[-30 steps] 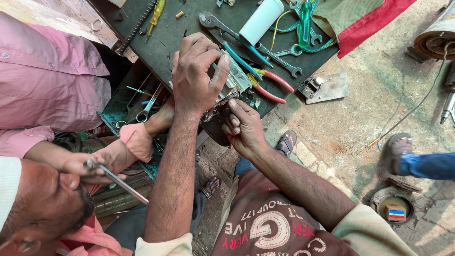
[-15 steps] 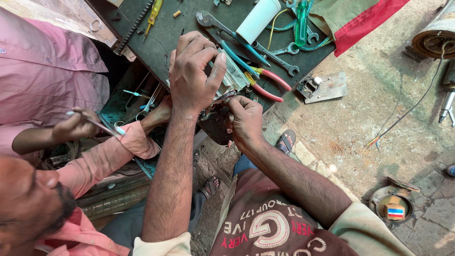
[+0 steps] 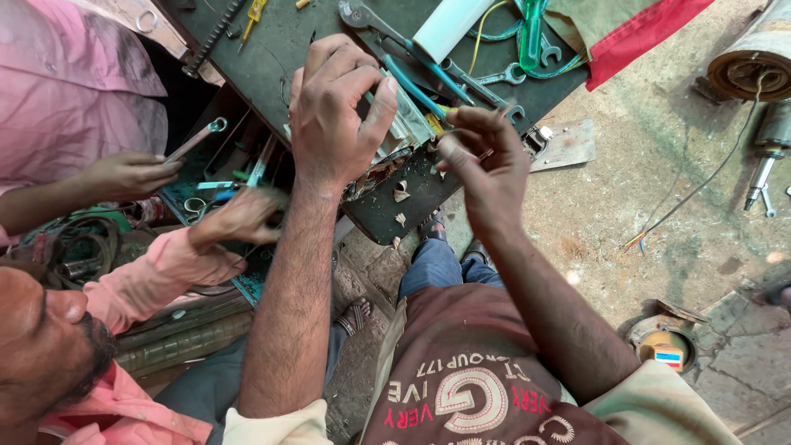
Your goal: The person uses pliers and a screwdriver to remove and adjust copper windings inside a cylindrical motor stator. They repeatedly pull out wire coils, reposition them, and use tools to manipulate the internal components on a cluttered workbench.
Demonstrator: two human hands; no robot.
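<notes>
His left hand [image 3: 338, 115] is curled, fingertips pinching a clear plastic piece [image 3: 408, 115] over the bench [image 3: 272, 58]. Right hand [image 3: 486, 161] pinches something thin, maybe wire; I cannot tell. The plastic looks light, stiff, brittle: best gripped by its edges.

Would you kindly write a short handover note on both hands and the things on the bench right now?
Left hand: raised over the dark bench top, fingers pinched in a grip on a small part I cannot make out.
Right hand: fingertips pinched on something thin; too small to tell.
Blue-handled pliers, spanners and a white roll lie behind the hands.
A co-worker's hand holds a ring spanner over the open drawer.
Done and left: cannot be judged.
</notes>
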